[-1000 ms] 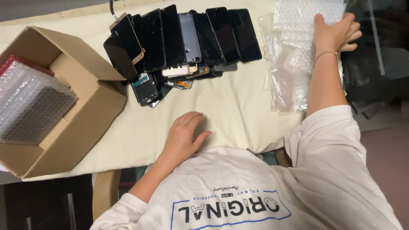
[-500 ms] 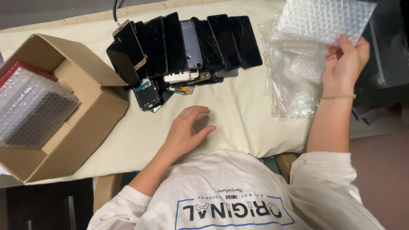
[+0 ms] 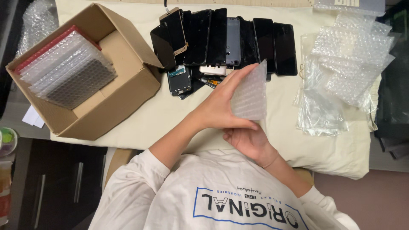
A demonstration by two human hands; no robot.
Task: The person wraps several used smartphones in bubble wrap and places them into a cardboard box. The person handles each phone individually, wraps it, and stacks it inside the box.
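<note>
I hold a small bubble-wrap pouch (image 3: 252,93) upright over the cream padded table top (image 3: 170,115), just in front of me. My left hand (image 3: 221,104) grips its left edge, fingers stretched up along it. My right hand (image 3: 247,140) supports its bottom edge from below. Just beyond the pouch lies a row of several dark phones and phone screens (image 3: 230,38), overlapping side by side, with a few loose phone parts (image 3: 181,79) in front of them.
An open cardboard box (image 3: 128,49) at the left holds several bubble-wrapped flat items (image 3: 68,68) standing on edge. A pile of bubble-wrap pouches (image 3: 353,59) and clear plastic bags (image 3: 317,113) lies at the right. Dark furniture (image 3: 55,183) stands below the table's left edge.
My right hand lifted a bubble-wrap pouch off the pile at the right and brought it to the centre. My left hand rose from the table and took hold of it.
</note>
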